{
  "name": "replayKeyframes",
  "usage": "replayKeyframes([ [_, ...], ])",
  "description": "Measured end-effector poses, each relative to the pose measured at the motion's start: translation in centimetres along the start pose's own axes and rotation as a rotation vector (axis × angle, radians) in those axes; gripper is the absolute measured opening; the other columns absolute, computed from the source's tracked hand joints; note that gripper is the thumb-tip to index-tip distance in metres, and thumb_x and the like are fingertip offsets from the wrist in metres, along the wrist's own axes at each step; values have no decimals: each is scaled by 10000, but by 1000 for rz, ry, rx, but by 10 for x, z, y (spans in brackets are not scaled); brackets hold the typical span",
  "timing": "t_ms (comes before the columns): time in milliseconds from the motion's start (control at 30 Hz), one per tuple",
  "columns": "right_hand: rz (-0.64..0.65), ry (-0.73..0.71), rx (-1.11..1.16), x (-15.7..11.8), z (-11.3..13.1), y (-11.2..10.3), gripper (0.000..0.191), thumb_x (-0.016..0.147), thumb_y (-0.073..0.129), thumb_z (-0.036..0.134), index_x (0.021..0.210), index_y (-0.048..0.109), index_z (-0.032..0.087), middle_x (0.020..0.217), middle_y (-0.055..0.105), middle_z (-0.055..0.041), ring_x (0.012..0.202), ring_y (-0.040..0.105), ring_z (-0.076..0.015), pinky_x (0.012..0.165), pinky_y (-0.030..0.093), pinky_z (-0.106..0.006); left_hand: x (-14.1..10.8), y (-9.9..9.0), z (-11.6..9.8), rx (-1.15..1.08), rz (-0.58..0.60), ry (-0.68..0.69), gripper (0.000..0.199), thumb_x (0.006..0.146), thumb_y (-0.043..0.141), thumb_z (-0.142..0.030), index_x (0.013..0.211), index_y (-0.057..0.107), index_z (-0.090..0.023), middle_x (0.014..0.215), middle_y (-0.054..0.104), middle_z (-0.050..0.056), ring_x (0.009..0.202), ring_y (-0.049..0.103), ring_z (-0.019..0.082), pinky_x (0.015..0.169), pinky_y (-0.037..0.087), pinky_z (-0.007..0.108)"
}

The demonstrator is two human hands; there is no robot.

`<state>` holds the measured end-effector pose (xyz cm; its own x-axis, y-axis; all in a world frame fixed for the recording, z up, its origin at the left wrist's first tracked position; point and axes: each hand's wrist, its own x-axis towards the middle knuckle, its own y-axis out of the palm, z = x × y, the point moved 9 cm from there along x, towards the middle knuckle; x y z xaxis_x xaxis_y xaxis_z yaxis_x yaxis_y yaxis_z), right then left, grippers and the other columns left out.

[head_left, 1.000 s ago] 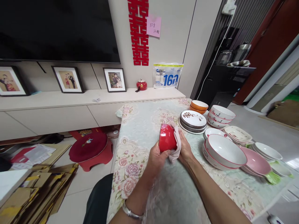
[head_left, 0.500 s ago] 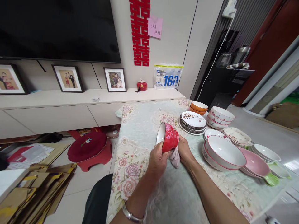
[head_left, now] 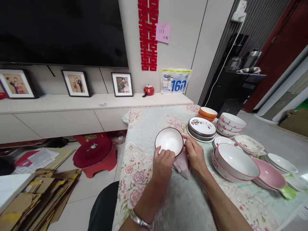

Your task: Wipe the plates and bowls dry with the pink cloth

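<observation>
A bowl (head_left: 169,141) with a white inside and dark rim is held above the flowered tablecloth, its opening tilted up towards me. My left hand (head_left: 163,163) is closed on its near rim, fingers over the inner edge. At the bowl's right side, my right hand (head_left: 194,152) is closed on a pale pinkish cloth (head_left: 183,164), which hangs below the fingers and touches the bowl. The bowl's outside is mostly hidden from this angle.
Right of my hands stand a stack of plates (head_left: 201,126), orange bowls (head_left: 207,112), white bowls (head_left: 232,120), large red-rimmed bowls (head_left: 238,160) and pink dishes (head_left: 270,173). A red stool (head_left: 95,157) and flattened cardboard (head_left: 45,195) are on the floor at left.
The bowl has turned from its side, where its red flowered outside showed, to face its white inside up towards me. My left hand has shifted onto the near rim.
</observation>
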<state>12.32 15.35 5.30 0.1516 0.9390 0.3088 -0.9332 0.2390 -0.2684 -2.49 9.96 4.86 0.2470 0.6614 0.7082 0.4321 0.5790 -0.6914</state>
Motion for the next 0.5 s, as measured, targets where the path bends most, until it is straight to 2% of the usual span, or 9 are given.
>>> replayKeyframes([
  [67, 94, -36, -187, -2, 8, 6, 516, 903, 492, 529, 1212, 673, 157, 1028, 736, -98, 957, 646, -275, 894, 445, -373, 0, 2, -4, 17, -5, 25, 288, 931, 389, -36, 747, 537, -200, 669, 584, -9, 687, 541, 171, 1028, 370, 413],
  [133, 172, -1, -385, -3, 9, 10, 571, 916, 470, 546, 1273, 634, 133, 901, 739, -105, 851, 660, -281, 797, 447, -360, -1, 3, -6, 22, -23, 43, 319, 953, 357, -45, 733, 530, -199, 653, 577, -14, 667, 530, 166, 1047, 360, 431],
  [200, 236, 59, -563, -2, 8, 11, 571, 929, 455, 516, 1305, 604, 113, 941, 740, -148, 889, 668, -313, 772, 433, -363, -1, 3, -8, 9, -36, 71, 337, 968, 338, -59, 729, 529, -199, 639, 568, -23, 649, 521, 157, 1074, 343, 441],
  [267, 290, 86, -738, 0, 12, 13, 505, 938, 438, 413, 1306, 587, 99, 1035, 729, -201, 963, 667, -346, 773, 418, -372, -2, 3, -10, -14, -36, 101, 344, 974, 333, -67, 722, 526, -199, 629, 560, -29, 640, 523, 149, 1098, 324, 444],
  [367, 341, 98, -928, 5, 23, 16, 418, 910, 406, 242, 1254, 583, 82, 1005, 728, -229, 927, 682, -346, 736, 401, -362, -2, 1, -10, -61, -38, 103, 340, 966, 343, -69, 702, 514, -200, 615, 558, -33, 622, 538, 141, 1129, 290, 462],
  [433, 352, 75, -979, 11, 32, 17, 390, 882, 403, 176, 1212, 584, 73, 961, 730, -227, 892, 688, -330, 712, 393, -346, -1, -6, -12, -116, -71, 109, 308, 959, 359, -75, 744, 542, -197, 689, 630, -12, 714, 610, 155, 1153, 250, 481],
  [500, 366, 21, -968, 20, 42, 16, 366, 852, 415, 132, 1167, 594, 78, 944, 728, -216, 874, 686, -311, 697, 393, -332, 0, -16, -15, -158, -141, 108, 259, 948, 372, -68, 923, 603, -183, 943, 721, 52, 1009, 652, 213, 1170, 216, 492],
])
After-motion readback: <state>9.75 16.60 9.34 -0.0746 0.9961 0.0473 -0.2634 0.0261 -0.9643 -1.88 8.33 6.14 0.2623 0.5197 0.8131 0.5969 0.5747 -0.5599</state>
